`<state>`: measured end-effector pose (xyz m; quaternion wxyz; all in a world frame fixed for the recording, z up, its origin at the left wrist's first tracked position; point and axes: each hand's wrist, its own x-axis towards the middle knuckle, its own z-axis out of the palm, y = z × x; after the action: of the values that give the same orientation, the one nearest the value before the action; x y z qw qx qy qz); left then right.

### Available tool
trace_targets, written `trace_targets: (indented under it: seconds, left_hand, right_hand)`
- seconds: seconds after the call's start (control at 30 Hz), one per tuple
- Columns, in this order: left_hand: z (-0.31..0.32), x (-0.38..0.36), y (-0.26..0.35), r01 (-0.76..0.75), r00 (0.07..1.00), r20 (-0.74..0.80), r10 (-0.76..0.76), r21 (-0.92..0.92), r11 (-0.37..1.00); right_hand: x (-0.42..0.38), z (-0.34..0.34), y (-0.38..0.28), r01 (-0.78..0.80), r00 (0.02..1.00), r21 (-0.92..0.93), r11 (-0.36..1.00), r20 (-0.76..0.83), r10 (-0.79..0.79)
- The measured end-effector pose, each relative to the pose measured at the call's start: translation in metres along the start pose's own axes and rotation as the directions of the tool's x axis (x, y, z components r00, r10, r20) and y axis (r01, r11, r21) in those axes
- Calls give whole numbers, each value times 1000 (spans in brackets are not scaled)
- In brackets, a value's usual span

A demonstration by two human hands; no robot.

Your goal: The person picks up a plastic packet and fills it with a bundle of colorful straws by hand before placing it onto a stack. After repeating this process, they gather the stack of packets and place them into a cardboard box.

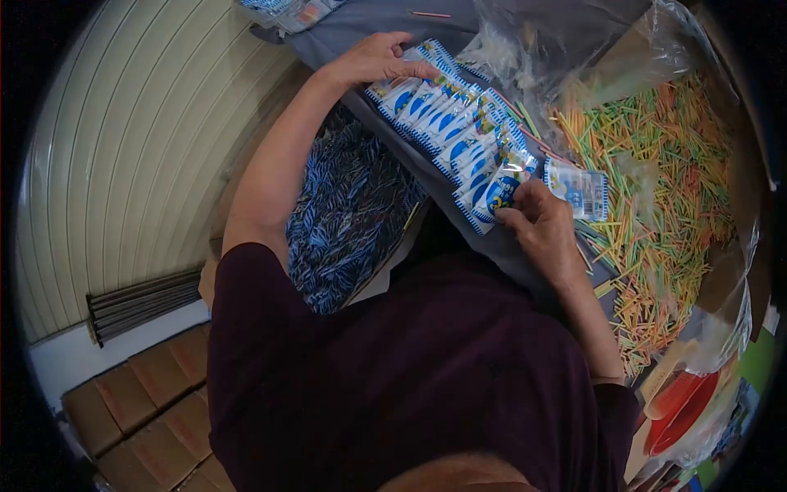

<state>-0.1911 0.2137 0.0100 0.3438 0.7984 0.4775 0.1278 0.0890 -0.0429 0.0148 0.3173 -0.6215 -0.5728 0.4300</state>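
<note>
A row of overlapping blue-and-white plastic packets (459, 123) lies along the edge of the grey-covered table. At the row's upper left end, my left hand (373, 64) rests against the packets with thumb and fingers apart. My right hand (543, 225) pinches the edge of the packet at the lower right end (502, 190), its thumb and fingertips closed on it. Just beyond that hand, a single packet (578, 190) lies apart from the row, with a barcode showing on it.
A plastic-lined box (750, 205) on the right holds a heap of thin coloured sticks (656, 180). More packets (295, 12) lie at the top left. Below the table's edge is a mass of blue-and-black wrapped pieces (340, 221). Cardboard boxes (147, 402) stand at lower left.
</note>
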Motion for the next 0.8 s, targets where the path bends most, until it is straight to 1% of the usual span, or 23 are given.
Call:
trace_targets:
  seconds: [0.03, 0.07, 0.13, 0.17, 0.23, 0.37, 0.43, 0.5, 0.53, 0.57, 0.63, 0.67, 0.77, 0.8]
  left_hand:
    - [-1, 2, 0, 36, 997, 74, -36, 2, 999]
    - [1, 7, -8, 40, 996, 82, -40, 4, 999]
    - [3, 15, -18, -40, 998, -41, 47, 175, 984]
    - [4, 17, -24, -38, 998, -37, 45, 176, 984]
    - [2, 10, -10, -25, 999, 30, 24, 38, 999]
    - [-5, 4, 12, 19, 998, 57, -23, 83, 996]
    - [-2, 2, 18, 31, 998, 48, -48, 305, 952]
    - [0, 3, 14, 50, 996, 59, -69, 279, 959]
    - [-2, 9, 5, 71, 993, 69, -91, 253, 965]
    - [3, 15, -5, 106, 989, 76, -126, 229, 968]
    - [1, 27, -44, 192, 973, 95, -211, 180, 965]
    - [7, 26, -50, 224, 965, 106, -242, 158, 962]
    - [4, 6, -53, 263, 952, 135, -273, 92, 960]
    - [6, 9, -49, 264, 950, 151, -272, 70, 962]
  right_hand:
    - [1, 0, 1, 0, 1000, -3, 1000, 9, 0]
    - [2, 0, 1, 3, 1000, -7, 1000, 21, -3]
    - [3, 0, 2, 8, 1000, -11, 1000, 25, -7]
    - [4, 0, 2, 14, 1000, -20, 1000, 28, -14]
    - [4, 0, 3, 23, 1000, -19, 1000, 20, -22]
    - [5, 1, 0, 18, 1000, -35, 999, 10, -18]
    - [6, 1, 0, 0, 1000, -26, 1000, 28, 1]
    - [6, 0, 0, -11, 999, -24, 1000, 49, 12]
    - [5, 0, 0, 2, 1000, -29, 1000, 25, -1]
    - [6, 3, 0, 18, 1000, -30, 999, 14, -17]
    - [7, 4, 0, 3, 1000, -7, 1000, 29, -3]
    - [7, 7, 6, 37, 999, 51, 998, 9, -37]
    - [9, 7, 5, 2, 1000, 88, 996, 12, -3]
    - [9, 6, 4, 0, 1000, 87, 996, 10, -1]
